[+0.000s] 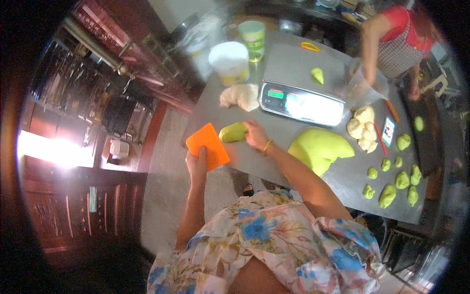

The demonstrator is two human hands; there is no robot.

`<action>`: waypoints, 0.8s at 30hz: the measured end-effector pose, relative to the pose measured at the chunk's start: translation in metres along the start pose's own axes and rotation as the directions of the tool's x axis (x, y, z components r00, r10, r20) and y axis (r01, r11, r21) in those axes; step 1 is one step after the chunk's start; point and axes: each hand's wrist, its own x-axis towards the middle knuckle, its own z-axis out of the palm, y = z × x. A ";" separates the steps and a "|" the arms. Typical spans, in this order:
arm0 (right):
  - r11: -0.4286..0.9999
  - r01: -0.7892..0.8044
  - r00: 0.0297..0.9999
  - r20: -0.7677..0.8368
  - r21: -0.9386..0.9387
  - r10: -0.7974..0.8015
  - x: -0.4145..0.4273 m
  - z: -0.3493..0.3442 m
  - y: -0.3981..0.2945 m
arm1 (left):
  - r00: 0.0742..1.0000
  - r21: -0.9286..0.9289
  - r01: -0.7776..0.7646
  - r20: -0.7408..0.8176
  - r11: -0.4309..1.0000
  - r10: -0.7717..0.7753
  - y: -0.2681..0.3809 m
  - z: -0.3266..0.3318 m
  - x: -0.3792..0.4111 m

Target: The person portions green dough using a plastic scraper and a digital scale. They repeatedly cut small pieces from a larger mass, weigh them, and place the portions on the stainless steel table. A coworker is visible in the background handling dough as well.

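My left hand grips an orange plastic dough scraper, thumb on its face, near the table's front left edge. My right hand has its fingers on the right end of a long piece of green dough, which lies just right of the scraper. A large mass of green dough rests on the metal table, to the right of my right wrist. Beyond my hands sit a pale dough lump and a digital scale.
A white bucket and a green tub stand at the far left. Pale dough balls, a phone and several small green dough pieces occupy the right side. Across the table, a person reaches into a clear container.
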 end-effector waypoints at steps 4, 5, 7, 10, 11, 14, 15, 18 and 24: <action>0.977 0.064 0.997 0.023 0.204 -0.071 -0.015 0.007 -0.030 | 0.994 -0.057 -0.104 0.024 0.993 0.105 0.005 0.005 -0.001; 0.981 0.010 1.000 -0.026 0.194 -0.005 -0.025 0.005 -0.023 | 0.993 -0.014 -0.095 0.065 0.995 0.096 0.005 0.010 -0.002; 0.980 -0.072 0.987 -0.128 0.185 0.096 -0.035 -0.005 -0.006 | 0.989 0.072 -0.098 0.119 0.993 0.089 0.012 0.020 0.007; 0.933 -0.100 0.994 -0.015 0.345 0.112 -0.048 -0.017 -0.004 | 0.969 0.077 -0.101 0.232 0.992 0.080 -0.010 0.042 0.015; 0.934 -0.105 0.994 0.001 0.342 0.111 -0.050 -0.022 -0.007 | 0.957 0.123 -0.062 0.289 0.990 0.024 -0.011 0.049 0.018; 0.931 -0.138 0.990 0.059 0.339 0.125 -0.057 -0.026 -0.015 | 0.915 0.314 -0.224 0.393 0.923 0.088 0.001 0.069 0.023; 0.932 -0.138 0.990 0.062 0.336 0.124 -0.056 -0.026 -0.014 | 0.919 0.410 -0.231 0.389 0.882 0.060 0.004 0.074 0.025; 0.928 -0.153 0.985 -0.024 0.340 0.171 -0.056 -0.019 -0.010 | 0.919 0.530 -0.251 0.394 0.810 0.028 0.013 0.083 0.025; 0.956 -0.199 0.960 -0.153 0.217 0.235 -0.058 -0.010 0.000 | 0.873 0.559 -0.292 0.488 0.776 -0.024 0.008 0.095 0.016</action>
